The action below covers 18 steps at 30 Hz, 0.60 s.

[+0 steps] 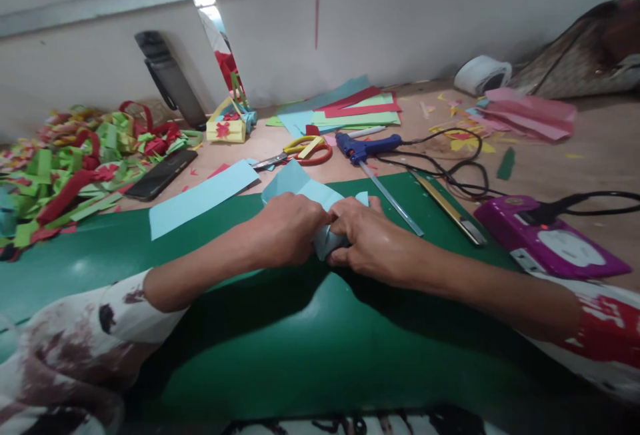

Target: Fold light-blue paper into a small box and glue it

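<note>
Both hands meet over the green mat (pixel 280 355), closed on one piece of folded light-blue paper (pixel 320 191). My left hand (pixel 295 228) grips its left side with curled fingers. My right hand (pixel 370 238) pinches the lower right part, where the paper bends into a small folded shape. The fingers hide much of the folds. A flat light-blue paper strip (pixel 203 198) lies left of the hands. Just beyond them are scissors (pixel 310 150) with red and yellow handles and a blue glue gun (pixel 367 148) with a clear glue stick.
At right lie a gold cutter knife (pixel 450 211) and a purple power strip (pixel 550 235), with black cables. Coloured paper sheets (pixel 345 111) are stacked at the back. On the left are a phone (pixel 161 175), a bottle (pixel 173 81), a small yellow paper box (pixel 226 129) and heaped paper pieces (pixel 95 161).
</note>
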Each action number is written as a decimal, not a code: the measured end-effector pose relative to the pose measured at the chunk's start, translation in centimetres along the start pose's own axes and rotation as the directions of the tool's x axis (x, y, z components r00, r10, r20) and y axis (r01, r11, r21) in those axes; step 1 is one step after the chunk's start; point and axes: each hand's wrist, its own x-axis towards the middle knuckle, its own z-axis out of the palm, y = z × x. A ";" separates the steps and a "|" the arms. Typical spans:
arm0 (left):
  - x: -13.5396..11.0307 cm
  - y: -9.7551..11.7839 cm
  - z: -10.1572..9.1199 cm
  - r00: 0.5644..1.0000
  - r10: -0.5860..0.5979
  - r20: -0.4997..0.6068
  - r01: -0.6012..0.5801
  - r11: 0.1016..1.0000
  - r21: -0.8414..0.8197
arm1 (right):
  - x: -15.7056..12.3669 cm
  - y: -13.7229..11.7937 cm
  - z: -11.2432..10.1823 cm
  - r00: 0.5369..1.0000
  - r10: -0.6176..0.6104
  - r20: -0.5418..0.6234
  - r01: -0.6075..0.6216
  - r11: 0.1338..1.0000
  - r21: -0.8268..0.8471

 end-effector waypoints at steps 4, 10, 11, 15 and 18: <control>0.0 0.1 0.0 1.000 -0.006 0.021 0.006 1.000 -0.004 | -0.2 0.0 -0.3 1.000 -0.006 -0.013 0.006 1.000 0.025; -0.6 -0.7 0.1 0.997 0.069 -0.027 -0.072 0.987 -0.143 | -0.7 0.1 -0.7 0.998 -0.039 -0.047 0.043 0.995 0.086; -0.8 -1.0 0.2 0.996 0.084 -0.032 -0.088 0.977 -0.193 | -0.8 0.1 -0.6 0.998 -0.036 -0.051 0.041 0.994 0.101; -1.0 -1.8 0.3 0.994 0.106 -0.023 -0.109 0.951 -0.290 | -0.8 0.4 -0.5 0.996 -0.062 -0.066 0.070 0.988 0.141; -0.9 -1.9 0.2 0.992 0.121 -0.033 -0.125 0.941 -0.316 | -0.8 0.4 -0.6 0.993 -0.087 -0.078 0.098 0.984 0.147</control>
